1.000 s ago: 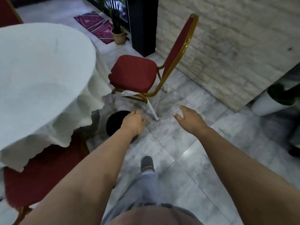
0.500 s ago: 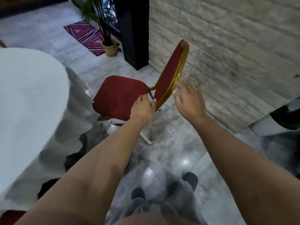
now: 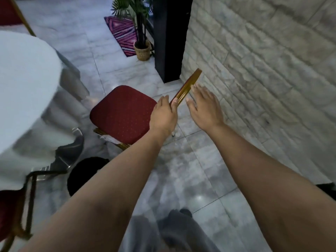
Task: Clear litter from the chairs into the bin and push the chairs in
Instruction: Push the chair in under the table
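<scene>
A red-cushioned chair [image 3: 123, 113] with a gold frame stands pulled away from the white-clothed round table [image 3: 27, 88], its seat bare. I see its backrest [image 3: 190, 85] edge-on. My left hand [image 3: 163, 115] grips the near end of the backrest's top rail, thumb on the gold frame. My right hand [image 3: 203, 108] is just behind the backrest with fingers spread, blurred, holding nothing. A black bin [image 3: 81, 175] sits on the floor by the table, partly hidden by my left forearm. A white scrap [image 3: 111, 139] hangs under the seat's front edge.
A stone wall [image 3: 263, 70] runs close on the right, with a black pillar [image 3: 171, 39] at its end. A potted plant [image 3: 142, 50] and a purple rug [image 3: 121, 33] lie beyond. Another red chair [image 3: 11, 211] sits tucked under the table at bottom left.
I stepped toward the chair and both hands rose from floor level to its backrest. My left hand took hold of the top rail; the right came in behind it.
</scene>
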The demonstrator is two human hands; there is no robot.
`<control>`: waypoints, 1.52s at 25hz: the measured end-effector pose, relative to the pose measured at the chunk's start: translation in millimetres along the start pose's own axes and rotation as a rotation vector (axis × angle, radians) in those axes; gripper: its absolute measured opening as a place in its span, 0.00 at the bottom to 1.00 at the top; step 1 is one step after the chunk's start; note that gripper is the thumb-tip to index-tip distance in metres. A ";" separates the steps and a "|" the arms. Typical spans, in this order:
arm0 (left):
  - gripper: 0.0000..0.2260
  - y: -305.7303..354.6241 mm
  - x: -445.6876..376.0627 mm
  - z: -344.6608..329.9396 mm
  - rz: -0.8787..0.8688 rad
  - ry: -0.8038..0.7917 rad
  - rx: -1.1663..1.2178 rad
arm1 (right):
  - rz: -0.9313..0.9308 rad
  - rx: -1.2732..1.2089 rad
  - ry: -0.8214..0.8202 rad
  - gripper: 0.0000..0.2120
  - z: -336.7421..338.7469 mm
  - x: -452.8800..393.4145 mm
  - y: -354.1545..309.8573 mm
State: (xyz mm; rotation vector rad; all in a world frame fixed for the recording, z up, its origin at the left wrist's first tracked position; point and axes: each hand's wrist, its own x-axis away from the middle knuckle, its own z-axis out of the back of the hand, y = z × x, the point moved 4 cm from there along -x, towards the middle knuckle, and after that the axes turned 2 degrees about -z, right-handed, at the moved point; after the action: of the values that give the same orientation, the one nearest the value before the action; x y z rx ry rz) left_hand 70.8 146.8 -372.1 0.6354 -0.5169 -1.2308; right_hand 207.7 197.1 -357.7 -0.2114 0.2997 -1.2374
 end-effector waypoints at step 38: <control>0.26 -0.6 -68.3 -31.8 0.500 0.302 -0.194 | 0.654 -0.164 -0.234 0.35 -35.9 -184.5 35.7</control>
State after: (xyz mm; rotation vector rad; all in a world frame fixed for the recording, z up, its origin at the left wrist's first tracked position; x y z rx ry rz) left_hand 74.0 217.8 -397.1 0.4767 -0.2730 -0.6857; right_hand 172.9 383.6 -382.7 -0.3623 0.2389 -0.5344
